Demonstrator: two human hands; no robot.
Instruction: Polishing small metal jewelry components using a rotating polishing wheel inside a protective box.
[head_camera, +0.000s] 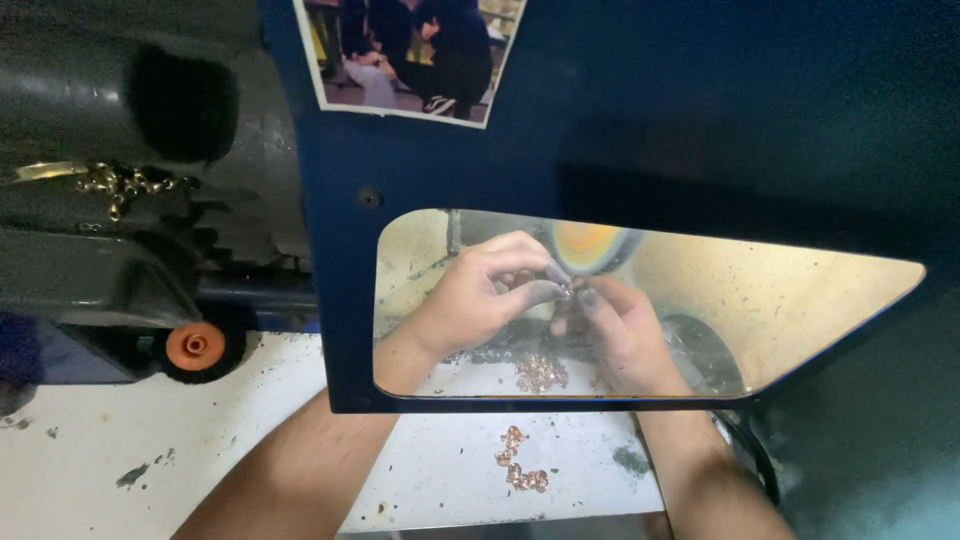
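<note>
Item: small metal piece (565, 293), copper-toned, pinched between the blackened fingertips of both hands, just in front of the polishing wheel (590, 243). Too small to tell its exact shape.

Left hand (480, 300): behind the clear window (800, 300) of the dark blue shield (340, 300), grip closed on the piece from the left, fingers curled over it. It appears to steady the piece from above.

Right hand (625, 330): also behind the window, grip closed on the same piece from the right and below, thumb tip touching the left fingertips. A two-handed hold likely gives control of so small a thing near the wheel.

Wheel: yellowish, round, partly hidden by the hands, just above and behind them. Whether the piece touches it cannot be told.

Loose stock: a heap of copper-coloured pieces (540, 372) on the white table (90, 440) directly below the hands, inside the shield; a second, smaller cluster (520, 462) outside it, between the forearms, near the table's front edge.

Surroundings: grey machine housing (120, 200) at left with a brass-coloured chain (125, 183); orange-hubbed small wheel (196, 346) at its base; a photograph (410, 55) stuck to the shield's top.

Open room: both forearms pass under the shield's lower edge, which bounds upward movement. Table at left is open but speckled with dark residue.
</note>
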